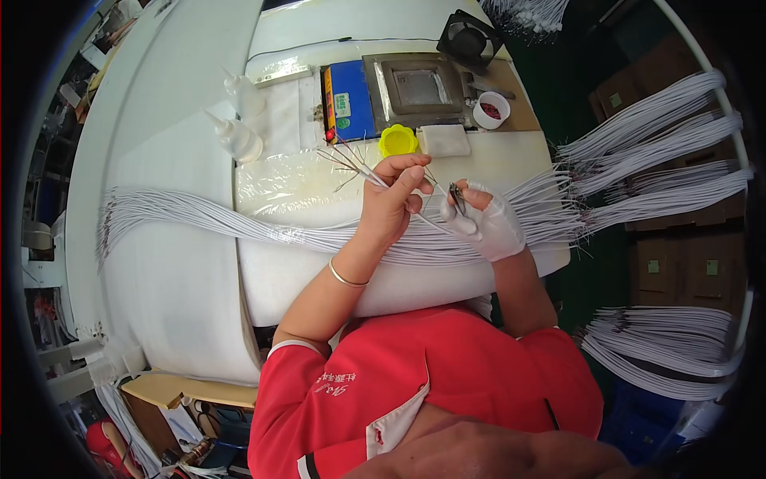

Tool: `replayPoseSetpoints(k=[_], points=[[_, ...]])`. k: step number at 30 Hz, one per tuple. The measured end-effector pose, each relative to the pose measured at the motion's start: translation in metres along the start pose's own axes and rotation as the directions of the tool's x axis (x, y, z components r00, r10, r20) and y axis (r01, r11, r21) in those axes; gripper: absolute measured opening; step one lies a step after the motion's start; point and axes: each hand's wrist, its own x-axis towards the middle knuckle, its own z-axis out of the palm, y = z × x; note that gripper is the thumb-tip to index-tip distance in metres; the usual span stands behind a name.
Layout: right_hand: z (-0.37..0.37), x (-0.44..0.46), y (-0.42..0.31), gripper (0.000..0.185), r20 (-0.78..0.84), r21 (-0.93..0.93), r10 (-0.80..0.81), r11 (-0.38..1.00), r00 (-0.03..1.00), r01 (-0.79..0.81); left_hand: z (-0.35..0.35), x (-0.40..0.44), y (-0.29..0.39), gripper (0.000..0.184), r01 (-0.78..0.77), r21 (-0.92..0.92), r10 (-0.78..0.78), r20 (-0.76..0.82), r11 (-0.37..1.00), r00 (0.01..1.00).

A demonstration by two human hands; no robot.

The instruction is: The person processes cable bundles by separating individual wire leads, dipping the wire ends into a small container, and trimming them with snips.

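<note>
We recorded the left hand (388,203), at the centre of the frame, with its grip closed on a white cable (372,172). Stripped, fanned wires (345,163) stuck out to its upper left. Just beside it, on the right, the right hand (488,223), partly covered by a white glove (507,231), had its grip clamped on a small dark metal tool (457,201); whether the tool's jaws were open we could not tell. Thin wires ran between the two hands.

Beneath both hands, a long bundle of white cables (299,236) lay across the white bench (271,275), from the left of the frame to the right. Beyond the hands we noted a yellow flower-shaped dish (397,141), a folded white cloth (444,140) and a white cup (491,110) with red contents. A black fan (470,40) stood at upper right; two white squeeze bottles stood at upper left.
</note>
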Motion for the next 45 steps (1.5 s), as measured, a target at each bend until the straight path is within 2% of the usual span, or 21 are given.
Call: replayPoseSetpoints(k=[3,4,7,9,12,15,20,22,23,24,25,26,27,28,31,32,35,45], points=[[0.002,0.002,0.001,0.021,-0.196,0.253,0.069,0.967,0.978,-0.018,-0.004,0.001,-0.001,0.009,-0.031,0.100,0.030,0.007,0.995,1.000],[0.001,0.002,0.001,0.021,-0.195,0.253,0.068,0.967,0.979,-0.016,-0.006,0.001,-0.002,0.008,-0.047,0.148,0.046,0.007,0.988,0.999],[-0.007,0.003,0.001,0.021,-0.004,0.227,0.044,0.973,0.999,-0.042,-0.009,0.002,-0.004,0.008,-0.068,0.175,0.070,-0.005,0.982,0.998],[-0.006,0.004,0.001,0.021,-0.010,0.226,0.046,0.973,0.999,-0.043,-0.009,0.003,-0.003,0.008,-0.080,0.190,0.084,-0.010,0.978,0.996],[-0.009,0.005,0.002,0.022,-0.027,0.223,0.053,0.974,0.998,-0.046,-0.008,0.004,0.000,0.012,-0.089,0.144,0.077,0.091,0.986,0.993],[-0.027,0.010,0.001,0.021,0.313,0.410,0.227,0.844,0.922,-0.347,-0.004,0.003,0.009,0.011,-0.019,0.144,0.002,0.121,0.989,0.993],[-0.014,0.004,-0.006,0.022,0.252,0.370,0.280,0.857,0.926,-0.359,-0.013,0.005,0.004,0.010,0.022,0.215,-0.038,0.071,0.976,0.997],[0.004,-0.002,-0.009,0.022,0.053,0.030,0.092,0.995,0.994,-0.094,-0.012,0.005,0.002,0.012,0.022,0.238,-0.031,0.035,0.971,0.999],[0.009,-0.003,-0.008,0.022,-0.016,-0.163,-0.029,0.986,0.999,0.026,-0.012,0.005,0.002,0.013,0.020,0.262,-0.021,0.000,0.965,1.000],[0.009,-0.002,-0.007,0.022,-0.020,-0.161,-0.026,0.987,0.999,0.023,-0.011,0.004,0.002,0.015,0.020,0.286,-0.010,-0.035,0.958,0.999],[0.008,0.001,-0.007,0.021,-0.029,-0.447,-0.241,0.871,0.970,0.203,-0.011,0.004,0.002,0.015,0.025,0.284,-0.015,-0.038,0.959,0.999],[0.008,0.004,-0.007,0.020,0.027,-0.690,-0.436,0.643,0.900,0.332,-0.011,0.004,0.002,0.016,0.025,0.300,-0.011,-0.047,0.954,0.999],[0.008,0.006,-0.006,0.019,0.142,-0.856,-0.586,0.333,0.798,0.397,-0.010,0.003,0.003,0.017,0.023,0.317,-0.007,-0.054,0.948,0.999],[0.012,0.005,-0.006,0.019,0.135,-0.858,-0.582,0.335,0.802,0.388,-0.010,0.003,0.003,0.018,0.026,0.332,-0.005,-0.062,0.943,0.998],[0.039,0.001,-0.016,0.018,0.074,-0.952,-0.600,0.194,0.797,0.235,-0.006,0.001,0.005,0.018,0.036,0.308,-0.018,-0.062,0.951,0.998],[0.042,0.002,-0.016,0.018,0.071,-0.953,-0.599,0.195,0.797,0.231,-0.005,0.001,0.005,0.018,0.040,0.297,-0.023,-0.060,0.954,0.998],[0.046,0.005,-0.016,0.018,0.105,-0.990,-0.645,0.004,0.757,0.140,-0.004,0.000,0.004,0.019,0.038,0.307,-0.018,-0.067,0.951,0.998],[0.046,0.008,-0.016,0.018,0.118,-0.991,-0.648,-0.035,0.753,0.125,-0.004,-0.003,0.002,0.021,0.005,0.369,0.020,-0.064,0.929,0.998]])
